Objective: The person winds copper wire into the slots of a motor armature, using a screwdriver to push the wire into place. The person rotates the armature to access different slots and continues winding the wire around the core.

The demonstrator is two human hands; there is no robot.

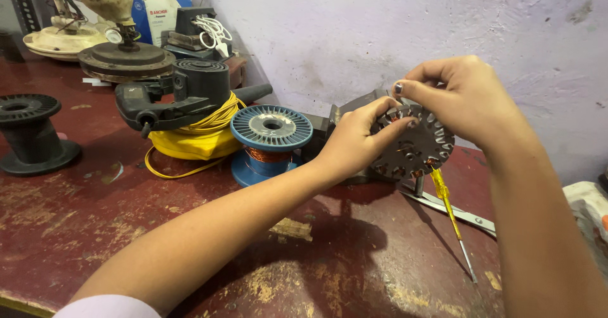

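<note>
A round grey slotted motor stator (418, 147) with copper windings in its slots is held upright above the red bench. My left hand (354, 141) grips its left edge, thumb across its face. My right hand (459, 96) pinches its top rim with fingertips near the upper slots. A yellow-handled screwdriver (448, 207) lies on the bench just below the stator, tip pointing toward me.
A blue spool of copper wire (271, 142) stands left of my hands. Behind it a black power tool (183, 96) rests on coiled yellow cable (190, 142). A black empty spool (28, 134) sits far left. A metal vise (335, 125) and flat metal bar (459, 213) lie near the wall.
</note>
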